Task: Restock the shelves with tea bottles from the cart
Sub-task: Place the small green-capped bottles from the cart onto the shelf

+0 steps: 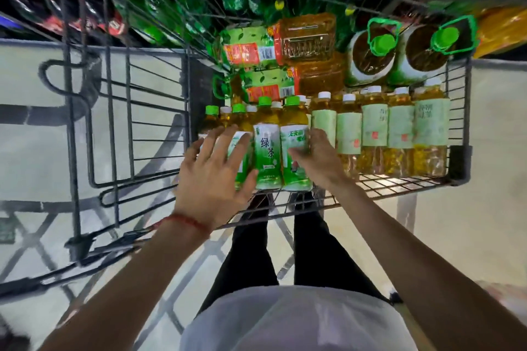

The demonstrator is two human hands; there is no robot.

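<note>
Now the green-capped tea bottles stand upright in the near row of the wire cart, at twelve o'clock from the person's body. The left hand lies over the leftmost bottles of that group, its fingers straight and spread, touching the labels without curling round any. The right hand sits at three o'clock of the same group: its thumb crosses the label of the rightmost green-capped bottle and its fingers reach round the far side, so it grips that bottle. At three o'clock of the right hand runs a row of white-capped bottles with pale labels, upright and touching one another. At twelve o'clock of both rows are two lying oil jugs, with two upright oil jugs at their three o'clock side. Beyond the cart, at eleven o'clock, a shelf holds green bottles, blurred. A red cord circles the left wrist
</note>
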